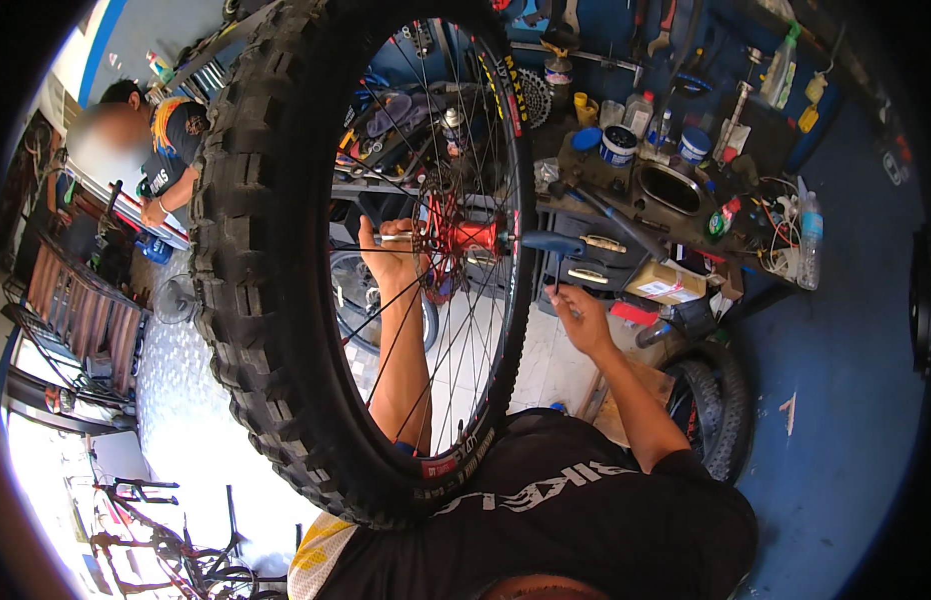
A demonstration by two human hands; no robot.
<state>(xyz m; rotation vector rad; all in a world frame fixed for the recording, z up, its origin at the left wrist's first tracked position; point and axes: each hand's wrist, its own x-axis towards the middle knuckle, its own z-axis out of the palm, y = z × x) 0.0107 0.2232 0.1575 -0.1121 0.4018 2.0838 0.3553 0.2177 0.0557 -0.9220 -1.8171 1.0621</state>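
Note:
A bicycle wheel with a black knobby tyre (261, 250) stands upright before me. At its centre are a red hub (478, 237) and a brake disc (444, 245). Beyond the spokes, my left hand (396, 262) is closed around a silver-ended tool (394, 237) at the disc side of the hub; a dark part of it shows above the fingers. A blue-handled tool (552, 242) reaches into the hub's other end. My right hand (584, 320) pinches the thin lower arm of that tool, with fingertips bent together. The tool tips are hidden at the hub.
A cluttered workbench (626, 180) runs behind the wheel, holding tubs, bottles, a cardboard box (671, 283) and tools. Loose tyres (721, 410) lean at the right. Another person (166, 150) is at the far left, near a wooden bench (81, 300). Bicycles (176, 540) stand lower left.

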